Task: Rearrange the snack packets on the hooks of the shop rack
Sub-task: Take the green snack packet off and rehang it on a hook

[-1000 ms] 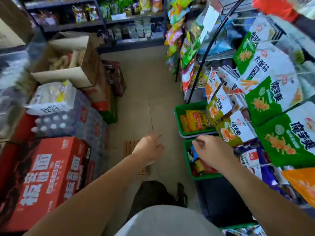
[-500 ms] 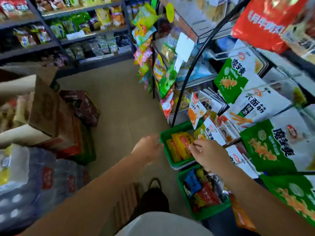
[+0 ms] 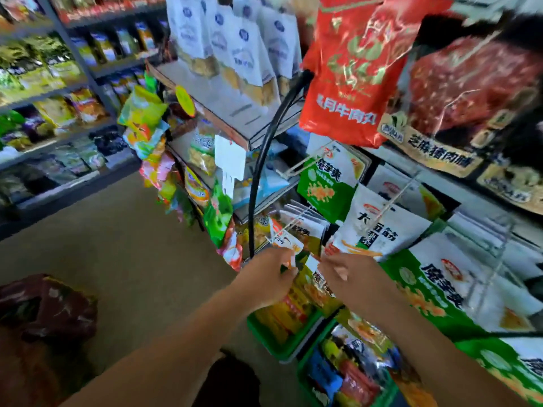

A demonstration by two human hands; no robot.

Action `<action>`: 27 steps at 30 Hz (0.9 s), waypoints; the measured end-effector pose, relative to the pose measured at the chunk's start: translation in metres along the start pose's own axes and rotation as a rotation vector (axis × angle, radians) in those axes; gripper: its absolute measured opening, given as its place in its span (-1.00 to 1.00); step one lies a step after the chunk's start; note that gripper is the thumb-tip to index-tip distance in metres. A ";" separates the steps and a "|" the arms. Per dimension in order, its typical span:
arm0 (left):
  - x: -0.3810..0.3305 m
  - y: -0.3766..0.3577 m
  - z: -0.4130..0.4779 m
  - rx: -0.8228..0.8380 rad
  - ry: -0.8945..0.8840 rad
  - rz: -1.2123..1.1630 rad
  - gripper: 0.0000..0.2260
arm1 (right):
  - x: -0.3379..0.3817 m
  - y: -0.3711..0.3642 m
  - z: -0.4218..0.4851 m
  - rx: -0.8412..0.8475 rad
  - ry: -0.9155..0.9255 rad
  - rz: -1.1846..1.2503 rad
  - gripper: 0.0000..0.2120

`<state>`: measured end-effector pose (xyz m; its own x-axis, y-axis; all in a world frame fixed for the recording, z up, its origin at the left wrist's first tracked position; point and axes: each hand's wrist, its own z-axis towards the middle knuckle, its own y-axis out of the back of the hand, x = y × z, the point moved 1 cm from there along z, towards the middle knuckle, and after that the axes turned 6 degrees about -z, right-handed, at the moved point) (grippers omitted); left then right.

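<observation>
Both hands meet at the front snack packet point(image 3: 289, 245) on a low hook point(image 3: 296, 220): left hand point(image 3: 266, 279) pinches its edge, right hand point(image 3: 349, 277) grip unclear. Rearranging looks barely begun.

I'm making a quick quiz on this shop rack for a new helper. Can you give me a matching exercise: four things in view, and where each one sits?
Things
1. big red packet
2. green basket
3. white-and-blue bags
4. dark red bag

Places
A. on the floor, far left of the view
B. below the left hand, holding yellow packets
C. hanging at the top of the rack, right of the curved black bar
D. standing in a row on the top shelf, left of that bar

Pairs: 1-C, 2-B, 3-D, 4-A
</observation>
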<state>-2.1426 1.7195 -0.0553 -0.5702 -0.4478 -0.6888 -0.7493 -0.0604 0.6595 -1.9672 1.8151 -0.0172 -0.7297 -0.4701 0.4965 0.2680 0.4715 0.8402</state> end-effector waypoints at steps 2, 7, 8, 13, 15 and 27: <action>-0.002 0.012 0.024 0.032 -0.055 0.010 -0.59 | 0.006 -0.003 0.011 -0.015 -0.064 -0.050 -0.59; 0.007 0.038 0.084 0.110 -0.199 0.030 -0.58 | 0.019 -0.020 0.051 -0.128 -0.155 -0.161 -0.72; 0.011 0.039 0.095 0.119 -0.215 0.031 -0.59 | 0.018 -0.023 0.057 -0.173 -0.172 -0.118 -0.75; 0.034 0.022 0.142 0.078 -0.333 0.059 -0.59 | -0.015 -0.043 0.067 -0.450 -0.265 0.143 -0.69; 0.036 -0.002 0.166 0.088 -0.386 0.077 -0.58 | -0.036 -0.051 0.075 -0.485 -0.217 0.088 -0.73; 0.015 -0.121 0.229 -0.098 -0.920 -0.388 -0.84 | -0.151 -0.109 0.074 -0.780 0.310 -0.380 -0.79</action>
<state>-2.1374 1.9242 -0.2141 -0.3621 0.4803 -0.7989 -0.9312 -0.1476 0.3333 -1.9330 1.8903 -0.2003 -0.6846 -0.7221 0.0990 0.4754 -0.3395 0.8116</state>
